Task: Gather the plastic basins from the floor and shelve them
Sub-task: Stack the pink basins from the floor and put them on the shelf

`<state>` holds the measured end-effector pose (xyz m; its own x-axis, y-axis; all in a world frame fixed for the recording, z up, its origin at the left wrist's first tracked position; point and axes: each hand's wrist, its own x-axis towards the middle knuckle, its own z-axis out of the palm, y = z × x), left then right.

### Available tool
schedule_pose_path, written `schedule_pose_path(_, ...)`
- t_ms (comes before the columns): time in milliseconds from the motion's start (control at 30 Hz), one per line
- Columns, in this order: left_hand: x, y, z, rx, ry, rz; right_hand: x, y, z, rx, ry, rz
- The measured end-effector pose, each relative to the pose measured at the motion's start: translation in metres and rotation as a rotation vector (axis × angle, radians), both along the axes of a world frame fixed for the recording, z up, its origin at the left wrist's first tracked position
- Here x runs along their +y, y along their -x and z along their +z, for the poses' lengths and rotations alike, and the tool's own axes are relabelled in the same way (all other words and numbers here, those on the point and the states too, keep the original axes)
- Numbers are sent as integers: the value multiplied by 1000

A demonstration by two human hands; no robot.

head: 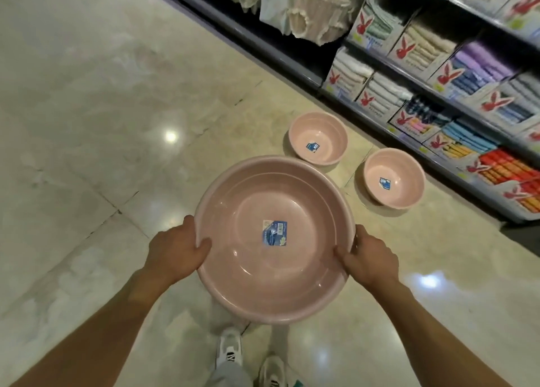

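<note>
A large pink plastic basin (251, 281) with a blue label inside is held above the floor in front of me. My left hand (175, 250) grips its left rim, thumb inside. My right hand (369, 259) grips the right rim the same way. The rim looks doubled, so it may be more than one basin nested; I cannot tell for sure. Two smaller pink basins rest on the floor ahead, one (318, 136) further off and one (394, 179) to its right, both upright beside the shelving.
Dark store shelving (444, 164) runs along the right, stacked with boxed towels in several colours. Hanging fabric goods (315, 12) fill the section at the top. Glossy beige floor tiles (87, 123) stretch to the left. My shoes (230, 351) show below the basin.
</note>
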<state>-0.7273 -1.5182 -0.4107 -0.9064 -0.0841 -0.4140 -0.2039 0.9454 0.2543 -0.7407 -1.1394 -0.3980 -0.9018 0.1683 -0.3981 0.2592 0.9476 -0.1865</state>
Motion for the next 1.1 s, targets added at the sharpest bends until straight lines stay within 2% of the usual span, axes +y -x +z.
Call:
schedule_pose_path(167, 18, 77, -36, -60, 38, -65, 11, 41, -44, -59, -13, -116)
schedule_pose_path(267, 35, 121, -68, -33, 61, -100, 25, 72, -79, -121, -4, -177)
schedule_pose_path(433, 58, 199, -135, -145, 80, -147, 46, 131, -148, -209, 9, -234)
schedule_pose_path(567, 66, 235, -192, -90, 82, -162, 47, 161, -207, -219, 6, -282)
schedule_pose_path(800, 60, 296, -288, -198, -9, -83, 32, 195, -301, -284, 60, -400)
schedule_pose_path(1100, 49, 332, -412, -212, -13, -98, 18, 221, -409, -265, 53, -471)
